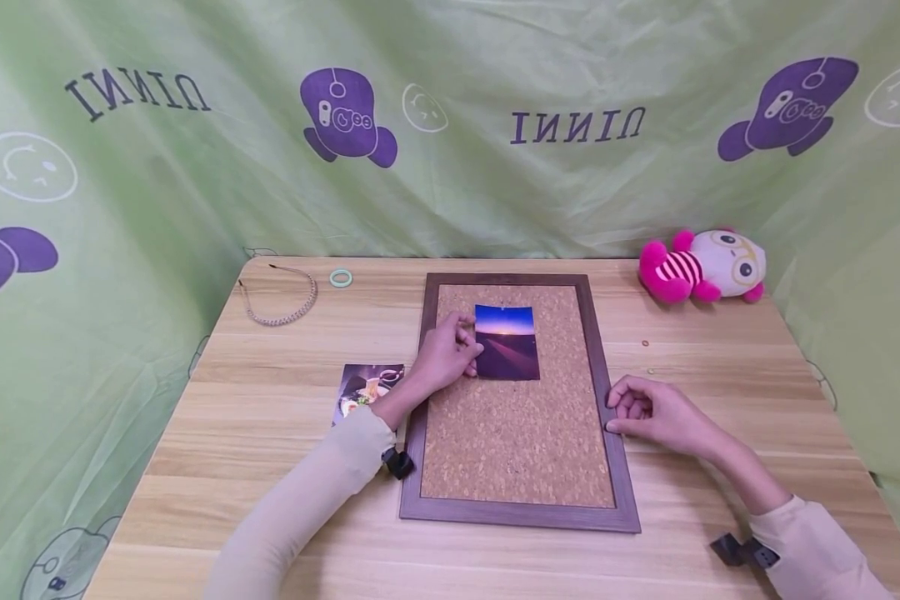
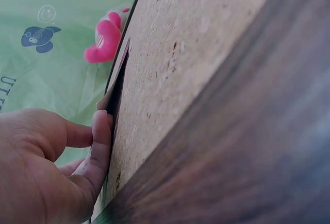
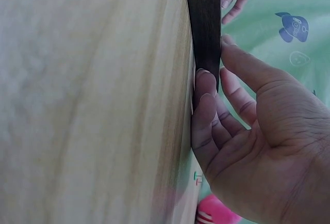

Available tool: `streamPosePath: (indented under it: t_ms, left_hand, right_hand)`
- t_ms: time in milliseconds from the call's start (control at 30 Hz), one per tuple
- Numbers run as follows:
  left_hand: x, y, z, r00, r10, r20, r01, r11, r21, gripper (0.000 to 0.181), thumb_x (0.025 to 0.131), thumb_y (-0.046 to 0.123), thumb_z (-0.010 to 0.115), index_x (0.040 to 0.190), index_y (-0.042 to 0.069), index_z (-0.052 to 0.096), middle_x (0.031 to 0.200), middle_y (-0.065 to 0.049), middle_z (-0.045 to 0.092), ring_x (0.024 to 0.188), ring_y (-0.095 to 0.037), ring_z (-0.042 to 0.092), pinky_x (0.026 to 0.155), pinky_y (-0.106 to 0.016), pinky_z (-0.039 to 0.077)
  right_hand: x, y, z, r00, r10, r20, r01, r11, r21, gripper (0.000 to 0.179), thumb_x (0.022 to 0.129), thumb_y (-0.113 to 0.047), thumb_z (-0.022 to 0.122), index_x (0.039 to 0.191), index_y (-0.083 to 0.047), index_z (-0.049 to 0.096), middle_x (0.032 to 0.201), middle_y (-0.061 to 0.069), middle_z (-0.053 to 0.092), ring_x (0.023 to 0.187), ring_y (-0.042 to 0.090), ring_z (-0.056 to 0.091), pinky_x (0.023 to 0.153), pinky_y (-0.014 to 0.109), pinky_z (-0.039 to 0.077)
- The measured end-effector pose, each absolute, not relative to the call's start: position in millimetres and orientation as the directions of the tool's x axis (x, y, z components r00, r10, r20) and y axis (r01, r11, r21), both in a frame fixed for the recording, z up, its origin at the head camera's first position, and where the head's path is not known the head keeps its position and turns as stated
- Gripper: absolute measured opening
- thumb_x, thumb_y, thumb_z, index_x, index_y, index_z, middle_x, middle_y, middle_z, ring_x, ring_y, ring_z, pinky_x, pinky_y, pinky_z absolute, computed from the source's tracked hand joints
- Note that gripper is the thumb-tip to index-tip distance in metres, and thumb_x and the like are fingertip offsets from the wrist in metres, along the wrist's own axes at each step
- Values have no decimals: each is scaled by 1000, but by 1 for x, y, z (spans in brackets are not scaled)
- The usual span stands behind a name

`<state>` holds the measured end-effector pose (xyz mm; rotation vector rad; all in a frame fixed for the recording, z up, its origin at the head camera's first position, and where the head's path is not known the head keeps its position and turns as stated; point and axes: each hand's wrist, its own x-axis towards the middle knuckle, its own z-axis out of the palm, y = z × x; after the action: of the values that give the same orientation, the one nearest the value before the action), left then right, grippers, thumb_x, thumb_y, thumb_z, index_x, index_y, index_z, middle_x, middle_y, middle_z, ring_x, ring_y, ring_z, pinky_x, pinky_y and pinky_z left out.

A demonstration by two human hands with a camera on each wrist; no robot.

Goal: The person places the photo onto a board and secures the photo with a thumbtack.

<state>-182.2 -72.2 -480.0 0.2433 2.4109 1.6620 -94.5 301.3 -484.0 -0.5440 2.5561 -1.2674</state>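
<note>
In the head view a sunset photo (image 1: 507, 343) lies on a cork board (image 1: 517, 442) with a dark brown frame, a small pin at its top edge. My left hand (image 1: 446, 354) has curled fingers at the photo's left edge, and the thumb tip meets it. From the left wrist view, the photo (image 2: 114, 87) stands slightly off the cork beside the fingertips of the left hand (image 2: 56, 167). My right hand (image 1: 660, 412) grips the right side of the frame (image 3: 206, 22), thumb on top and fingers curled against the outer edge.
A food photo (image 1: 363, 390) lies left of the board, partly behind the left forearm. Farther back are a beaded headband (image 1: 288, 317) and a mint-green ring (image 1: 341, 277). A pink plush toy (image 1: 701, 267) lies at the back right, near two tiny rings (image 1: 645, 343).
</note>
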Motion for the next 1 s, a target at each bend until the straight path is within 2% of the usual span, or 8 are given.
streamPosePath:
  t_ms: [233, 367, 467, 567, 700, 867, 1000]
  left_hand:
    - [-181, -72, -479, -972, 229, -53, 44, 398, 916, 48, 104, -2, 73, 148, -4, 55, 101, -15, 70, 63, -18, 73, 58, -32, 66]
    - [-178, -74, -477, -971, 236, -26, 85, 447, 890, 55, 101, -2, 78, 150, -4, 54, 110, -16, 70, 75, -21, 73, 64, -31, 66]
    - [-175, -77, -477, -964, 267, 10, 145, 490, 860, 60, 96, 1, 83, 149, -4, 56, 116, -17, 68, 87, -23, 73, 74, -33, 66]
    - [-177, -82, -490, -945, 317, 78, 248, 541, 804, 61, 93, 7, 88, 146, -3, 59, 119, -15, 68, 91, -22, 73, 81, -33, 64]
    - [-177, -86, -504, -915, 379, 135, 356, 608, 709, 63, 91, 20, 92, 144, 3, 62, 122, -10, 62, 89, -15, 67, 80, -31, 60]
    - [-161, -88, -483, -894, 439, 88, 389, 666, 636, 62, 94, 28, 91, 146, 6, 65, 123, -10, 58, 93, -20, 60, 79, -38, 56]
    - [-155, -93, -482, -867, 488, 105, 452, 679, 578, 58, 97, 29, 89, 145, 6, 66, 129, -12, 60, 104, -27, 61, 91, -45, 58]
  right_hand:
    - [-95, 302, -486, -900, -432, -50, -212, 536, -817, 29, 88, -9, 93, 108, -8, 71, 89, -1, 69, 79, 8, 64, 67, 24, 59]
    - [-95, 303, -487, -900, -434, -43, -215, 528, -822, 29, 88, -9, 93, 108, -8, 71, 89, -1, 69, 79, 8, 64, 67, 24, 59]
    - [-95, 303, -486, -899, -435, -44, -213, 524, -824, 29, 88, -9, 93, 108, -8, 72, 89, -1, 69, 79, 8, 65, 67, 24, 59]
    - [-95, 303, -486, -899, -435, -53, -207, 527, -824, 29, 88, -9, 93, 108, -8, 71, 90, 0, 69, 79, 9, 64, 67, 24, 59]
    - [-95, 302, -485, -899, -433, -63, -201, 537, -819, 29, 89, -9, 92, 109, -8, 71, 91, -1, 69, 79, 9, 64, 68, 24, 59]
    - [-95, 302, -484, -901, -429, -61, -202, 539, -818, 29, 89, -10, 93, 108, -8, 72, 90, 0, 69, 79, 9, 64, 68, 24, 59]
    - [-94, 303, -484, -902, -427, -62, -199, 540, -818, 29, 89, -10, 93, 108, -8, 72, 90, 0, 69, 79, 9, 64, 68, 24, 59]
